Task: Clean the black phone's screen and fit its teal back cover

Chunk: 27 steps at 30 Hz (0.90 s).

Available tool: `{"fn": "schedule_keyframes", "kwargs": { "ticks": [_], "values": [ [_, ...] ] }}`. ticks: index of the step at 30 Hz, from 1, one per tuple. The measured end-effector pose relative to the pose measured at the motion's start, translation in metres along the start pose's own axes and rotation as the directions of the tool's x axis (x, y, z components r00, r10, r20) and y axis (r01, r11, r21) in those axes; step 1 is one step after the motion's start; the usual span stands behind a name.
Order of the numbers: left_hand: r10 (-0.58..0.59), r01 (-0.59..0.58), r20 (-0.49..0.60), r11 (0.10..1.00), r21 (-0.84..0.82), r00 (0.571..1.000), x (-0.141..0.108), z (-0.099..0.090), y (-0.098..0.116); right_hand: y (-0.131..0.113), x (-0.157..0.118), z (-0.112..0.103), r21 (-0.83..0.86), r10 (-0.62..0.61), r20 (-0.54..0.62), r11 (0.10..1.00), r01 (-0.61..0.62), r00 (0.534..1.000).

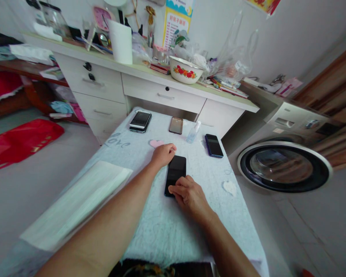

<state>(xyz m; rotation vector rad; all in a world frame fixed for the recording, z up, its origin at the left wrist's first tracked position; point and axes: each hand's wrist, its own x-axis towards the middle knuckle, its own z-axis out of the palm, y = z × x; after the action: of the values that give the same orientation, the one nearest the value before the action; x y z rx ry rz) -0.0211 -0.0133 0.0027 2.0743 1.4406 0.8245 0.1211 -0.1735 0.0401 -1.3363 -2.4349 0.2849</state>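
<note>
A black smartphone (177, 169) lies screen up on the cloth-covered table (150, 223). At its upper left corner is my left hand (163, 154), with the fingers curled together in a pinch. My right hand (188, 195) is over the lower part of the screen, its thumb and forefinger pressed together. Anything thin between the fingers of either hand is too small to make out. Beyond the phone lie a brownish phone case (176, 125), a clear spray bottle (193, 132) and a second phone (213, 146) with a blue edge. Stacked phones (140, 120) rest at the far left corner.
A pale folded sheet (77, 204) lies along the table's left side. Behind stands a white drawer desk (164, 90) bearing an enamel bowl (186, 70), a paper roll (121, 42) and plastic bags. A washing machine (285, 165) is on the right, a red bag (25, 140) on the left floor.
</note>
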Motion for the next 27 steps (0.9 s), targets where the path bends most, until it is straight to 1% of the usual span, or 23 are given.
{"fn": "schedule_keyframes", "kwargs": {
  "ticks": [4, 8, 13, 17, 21, 27],
  "values": [
    [0.004, -0.004, 0.001, 1.000, -0.002, 1.000, 0.000, 0.000, -0.001, 0.005, 0.000, 0.001, -0.035, 0.087, -0.042, 0.995, -0.089, 0.995],
    [0.003, -0.003, 0.003, 1.000, -0.005, 1.000, 0.001, 0.001, -0.002, 0.012, -0.001, 0.000, -0.059, 0.150, -0.070, 0.986, -0.154, 0.986],
    [0.008, -0.008, 0.002, 1.000, -0.012, 1.000, 0.000, 0.000, -0.002, 0.019, -0.003, 0.000, -0.096, 0.233, -0.129, 0.965, -0.246, 0.964],
    [0.010, -0.010, 0.000, 1.000, -0.012, 1.000, 0.000, 0.000, -0.002, 0.019, -0.002, 0.003, -0.125, 0.274, -0.163, 0.947, -0.295, 0.948],
    [0.003, -0.003, 0.003, 1.000, -0.004, 1.000, 0.000, 0.001, -0.002, 0.014, 0.003, 0.005, -0.120, 0.255, -0.148, 0.954, -0.274, 0.955],
    [0.013, -0.013, -0.004, 1.000, -0.020, 1.000, 0.001, 0.002, -0.003, 0.005, 0.006, 0.005, -0.071, 0.142, -0.065, 0.987, -0.146, 0.988]
  ]
}}
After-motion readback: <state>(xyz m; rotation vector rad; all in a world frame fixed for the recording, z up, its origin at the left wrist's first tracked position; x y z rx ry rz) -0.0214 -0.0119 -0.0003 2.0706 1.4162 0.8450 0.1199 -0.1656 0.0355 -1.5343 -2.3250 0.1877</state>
